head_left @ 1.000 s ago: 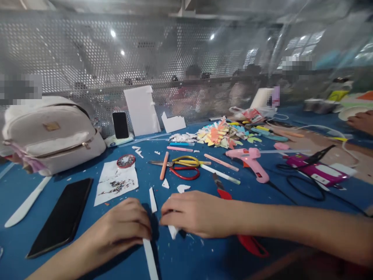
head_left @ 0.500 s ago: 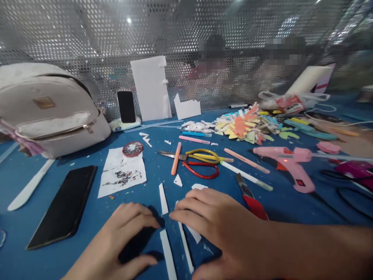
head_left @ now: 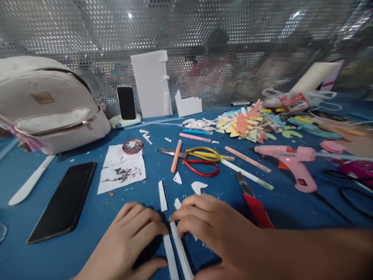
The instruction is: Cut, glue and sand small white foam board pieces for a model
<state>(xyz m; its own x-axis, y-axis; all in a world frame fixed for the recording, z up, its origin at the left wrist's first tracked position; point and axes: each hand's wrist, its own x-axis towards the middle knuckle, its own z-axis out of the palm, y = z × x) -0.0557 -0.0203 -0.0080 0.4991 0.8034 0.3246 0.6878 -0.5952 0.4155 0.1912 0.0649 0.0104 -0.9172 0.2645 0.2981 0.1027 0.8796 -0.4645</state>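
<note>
Two narrow white strips, which look like foam board or thick card, lie side by side with a thin gap near the front of the table. My left hand (head_left: 129,237) is curled at the left strip (head_left: 170,254), its index fingertip on the far end and its thumb at the side. My right hand (head_left: 212,229) holds the right strip (head_left: 181,252), fingertips at its far end; the thumb's tip is partly hidden. Just beyond the left strip lies a shorter white piece (head_left: 162,196). Small white scraps (head_left: 199,187) lie past my right hand.
Scissors (head_left: 201,155), several markers, a red-handled cutter (head_left: 256,208) and a pink glue gun (head_left: 294,157) lie ahead and right. A dark phone (head_left: 64,202), a paper with shavings (head_left: 109,182) and a pale backpack (head_left: 55,105) are left. Paper cutouts (head_left: 247,122) are heaped behind.
My left fingers have come right, onto the left strip. The right strip has turned to show a wider face and shifted closer to the left one.
</note>
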